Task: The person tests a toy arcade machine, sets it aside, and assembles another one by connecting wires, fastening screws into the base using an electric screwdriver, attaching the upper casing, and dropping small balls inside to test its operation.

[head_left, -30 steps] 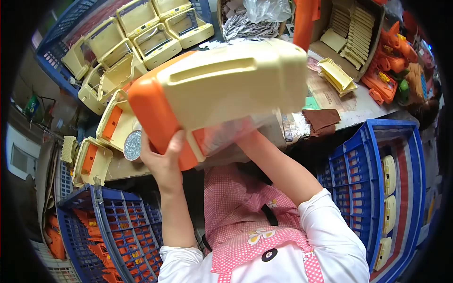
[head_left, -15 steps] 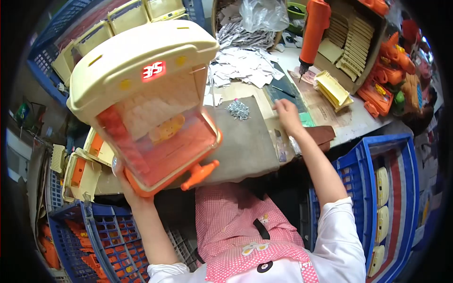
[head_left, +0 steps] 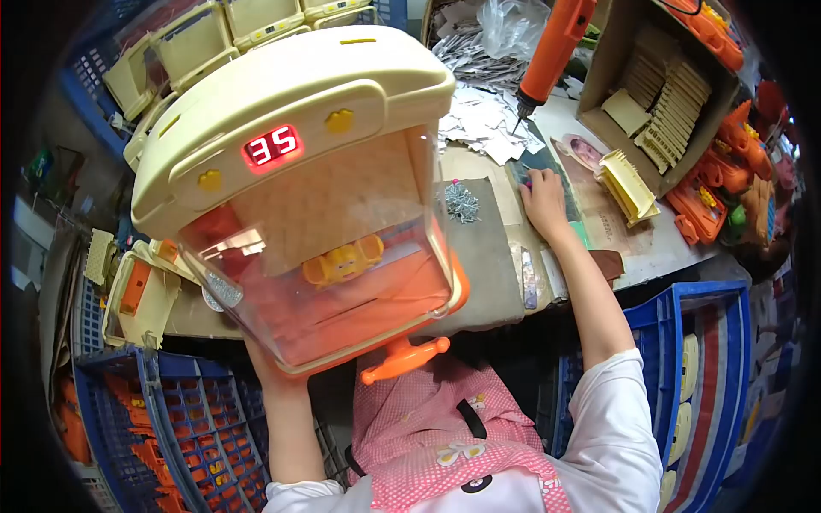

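Note:
A cream and orange toy game machine (head_left: 299, 197) with a clear front is tilted up before me. Its display glows red and reads 35, and an orange handle (head_left: 404, 359) sticks out at the bottom. My left hand (head_left: 275, 374) supports it from below and behind, its fingers hidden by the toy. On the right, my right hand (head_left: 545, 201) is on the dark green strip (head_left: 575, 203) of the bench, fingers curled. A small purple bit shows at the fingertips; what they hold is unclear. A pile of screws (head_left: 462, 203) lies on the grey mat (head_left: 487, 265).
An orange electric screwdriver (head_left: 552, 56) hangs over the bench. White paper pieces (head_left: 483, 124) lie behind the screws. A cardboard box (head_left: 599, 94) holds cream parts, with a cream part (head_left: 629, 188) in front. Blue crates (head_left: 671, 342) stand at right and left.
The toy has come closer and turned its front more toward me. My right hand has moved over the spot where a dark pen lay, its fingers curling in. The view has shifted slightly.

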A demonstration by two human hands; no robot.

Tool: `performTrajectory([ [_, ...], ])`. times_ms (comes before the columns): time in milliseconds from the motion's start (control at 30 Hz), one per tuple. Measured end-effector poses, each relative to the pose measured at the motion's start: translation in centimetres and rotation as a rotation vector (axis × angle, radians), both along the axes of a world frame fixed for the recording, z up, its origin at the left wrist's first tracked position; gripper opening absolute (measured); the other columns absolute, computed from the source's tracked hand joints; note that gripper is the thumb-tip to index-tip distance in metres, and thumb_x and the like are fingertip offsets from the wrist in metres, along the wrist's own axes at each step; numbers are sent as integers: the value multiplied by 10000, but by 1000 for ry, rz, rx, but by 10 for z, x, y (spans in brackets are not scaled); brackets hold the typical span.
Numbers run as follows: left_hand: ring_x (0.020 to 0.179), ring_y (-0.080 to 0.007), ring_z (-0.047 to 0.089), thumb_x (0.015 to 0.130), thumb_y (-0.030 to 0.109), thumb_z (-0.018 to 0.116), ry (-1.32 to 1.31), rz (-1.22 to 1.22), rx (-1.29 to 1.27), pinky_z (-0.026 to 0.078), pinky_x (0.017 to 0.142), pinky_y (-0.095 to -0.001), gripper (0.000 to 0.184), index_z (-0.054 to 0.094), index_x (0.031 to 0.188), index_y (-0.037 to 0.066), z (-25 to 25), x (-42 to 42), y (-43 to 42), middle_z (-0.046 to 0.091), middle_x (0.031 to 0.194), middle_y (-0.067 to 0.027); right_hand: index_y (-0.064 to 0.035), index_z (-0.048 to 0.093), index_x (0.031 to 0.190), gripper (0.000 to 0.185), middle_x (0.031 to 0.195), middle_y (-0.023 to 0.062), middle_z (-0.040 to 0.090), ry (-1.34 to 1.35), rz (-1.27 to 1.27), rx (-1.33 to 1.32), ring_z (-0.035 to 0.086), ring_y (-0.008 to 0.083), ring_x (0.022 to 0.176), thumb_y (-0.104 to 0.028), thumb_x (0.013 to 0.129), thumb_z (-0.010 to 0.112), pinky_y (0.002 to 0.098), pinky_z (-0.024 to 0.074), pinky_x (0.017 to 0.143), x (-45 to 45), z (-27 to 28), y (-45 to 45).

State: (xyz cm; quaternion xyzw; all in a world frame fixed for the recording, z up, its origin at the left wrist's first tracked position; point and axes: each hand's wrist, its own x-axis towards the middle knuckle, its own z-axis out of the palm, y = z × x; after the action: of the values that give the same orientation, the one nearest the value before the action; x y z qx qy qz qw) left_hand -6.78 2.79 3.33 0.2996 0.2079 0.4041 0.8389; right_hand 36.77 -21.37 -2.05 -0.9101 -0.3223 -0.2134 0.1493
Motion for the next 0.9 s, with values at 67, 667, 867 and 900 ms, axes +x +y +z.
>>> performTrajectory([
  [67,830,-69,595,1038,434,522,47,47,21,517,693,-237,341,581,1197,139,6,4,-7,595,971,55,-20,590,1269,391,1241,191,594,16,18,67,555,373,1154,-177,918,664,446,458,984,-20,7,-7],
  [667,1416,-225,424,1015,652,336,-52,-266,318,333,1167,-377,832,337,1537,4,119,-3,-37,440,1538,-125,0,234,1577,964,1624,186,261,1936,1676,1820,310,285,1482,-726,961,389,426,260,1208,-198,164,17],
  [867,1426,-223,400,963,689,470,7,-163,837,318,1168,-379,895,318,1552,33,160,-8,-46,388,1566,-135,5,287,1558,1060,1553,197,389,665,1050,1152,347,287,1465,-762,869,533,428,251,1220,-246,221,-9],
  [900,1420,-230,408,968,651,512,44,-96,979,324,1164,-374,870,328,1542,24,157,-5,-45,392,1561,-146,10,319,1540,926,1523,197,423,603,1029,1053,381,272,1441,-598,901,600,418,287,1199,-247,218,-13],
])
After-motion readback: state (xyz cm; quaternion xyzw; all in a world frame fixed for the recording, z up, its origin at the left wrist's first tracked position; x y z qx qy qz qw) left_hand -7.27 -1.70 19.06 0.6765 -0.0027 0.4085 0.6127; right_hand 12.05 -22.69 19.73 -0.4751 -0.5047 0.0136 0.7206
